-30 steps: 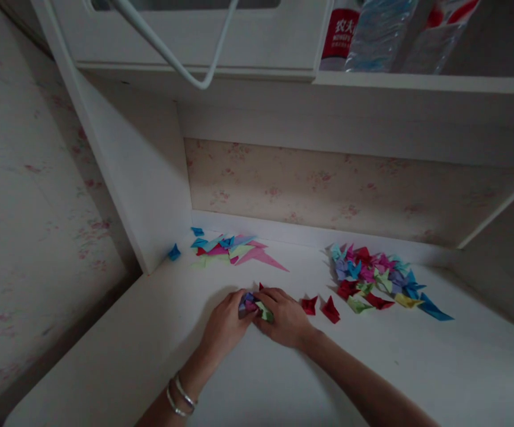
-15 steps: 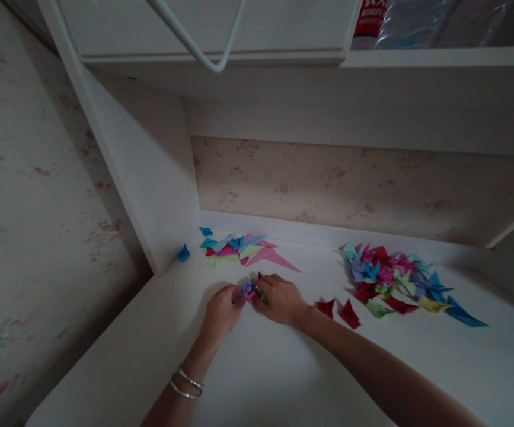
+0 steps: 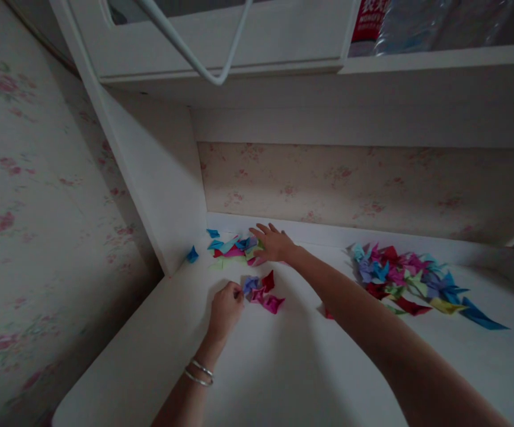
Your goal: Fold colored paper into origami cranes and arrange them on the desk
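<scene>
My left hand [image 3: 226,307] rests on the white desk, its fingers pinched together; what is between them, if anything, is too small to make out. Just right of those fingertips lies a small group of folded paper pieces: a purple one [image 3: 251,284], a dark red one [image 3: 268,280] and a magenta one [image 3: 273,303]. Farther back, my right hand [image 3: 275,244] is open, fingers spread over the right end of a pile of coloured papers [image 3: 230,251]. It hides part of that pile, with some green and purple paper showing beside the palm.
A larger heap of colourful folded paper pieces [image 3: 399,270] lies at the right. One blue folded piece [image 3: 192,254] stands by the cabinet's side panel [image 3: 159,178]. Part of a red piece [image 3: 328,314] shows beside my right forearm. A shelf [image 3: 354,107] overhangs the desk.
My right hand has left the small group near my left hand and reached back to the paper pile, its fingers spreading. The small group is now uncovered. The view has shifted slightly.
</scene>
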A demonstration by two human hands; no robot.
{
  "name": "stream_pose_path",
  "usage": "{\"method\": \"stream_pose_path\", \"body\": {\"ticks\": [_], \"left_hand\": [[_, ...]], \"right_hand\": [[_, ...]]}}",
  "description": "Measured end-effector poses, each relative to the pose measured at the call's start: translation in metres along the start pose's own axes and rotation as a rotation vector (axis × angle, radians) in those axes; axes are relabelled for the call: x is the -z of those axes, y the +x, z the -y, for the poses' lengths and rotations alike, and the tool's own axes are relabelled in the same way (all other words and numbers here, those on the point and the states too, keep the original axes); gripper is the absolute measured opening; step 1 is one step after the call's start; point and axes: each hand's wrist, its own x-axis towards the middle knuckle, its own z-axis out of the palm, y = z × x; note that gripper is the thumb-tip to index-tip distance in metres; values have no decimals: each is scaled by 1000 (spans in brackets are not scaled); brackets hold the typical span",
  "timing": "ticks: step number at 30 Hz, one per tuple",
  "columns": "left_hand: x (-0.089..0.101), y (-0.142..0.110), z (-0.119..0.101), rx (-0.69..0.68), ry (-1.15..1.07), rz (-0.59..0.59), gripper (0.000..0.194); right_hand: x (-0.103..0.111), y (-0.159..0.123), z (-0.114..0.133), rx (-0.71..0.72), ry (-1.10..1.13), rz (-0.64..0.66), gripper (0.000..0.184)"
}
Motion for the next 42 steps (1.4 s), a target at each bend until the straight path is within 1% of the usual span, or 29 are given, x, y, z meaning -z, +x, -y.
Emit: {"method": "stream_pose_path", "body": {"ticks": [1,2,4,6,7,9,11,13,15,16,18,19,20,23,27,29,32,35,42], "left_hand": [[-1,0,2,6,-25,-4,9],[-3,1,3,10,-54,-5,8],[-5,3,6,47,-159,-7,6],[-6,7,9,151,-337,-48,4],[-5,9,10,213,-425,-79,4],[-2,14,12,318,-560,-150,6],[4,18,14,369,-630,-214,7],[11,21,17,410,-697,-280,9],[16,21,18,437,-742,-329,10],[18,21,18,446,-754,-344,11],[20,20,18,451,-767,-356,11],[21,20,17,448,-769,-355,10],[20,21,16,444,-769,-352,10],[18,25,14,430,-762,-335,11],[16,33,12,415,-735,-302,14],[15,34,11,394,-718,-264,17],[14,31,9,339,-682,-178,22],[11,27,8,288,-616,-123,24],[2,27,14,217,-414,-89,22]], "right_hand": [[0,-2,-1,15,37,-10,81],[-2,-7,-1,31,78,-20,80],[-9,-26,2,65,147,-41,67],[-20,-50,9,81,176,-49,55],[-27,-62,13,76,186,-48,53],[-40,-83,21,50,225,-34,56],[-53,-99,29,17,244,-12,65],[-62,-108,36,15,223,4,73],[-68,-112,44,42,178,-5,70],[-70,-113,47,52,152,-19,63],[-72,-114,53,59,106,-68,43],[-73,-115,54,59,87,-96,37],[-73,-116,55,60,73,-122,35],[-74,-119,54,70,49,-177,37],[-73,-121,46,117,43,-170,41],[-72,-121,42,146,46,-162,43],[-70,-120,36,148,44,-168,43],[-71,-117,31,136,46,-177,43],[-71,-118,25,112,43,-192,43]]}}
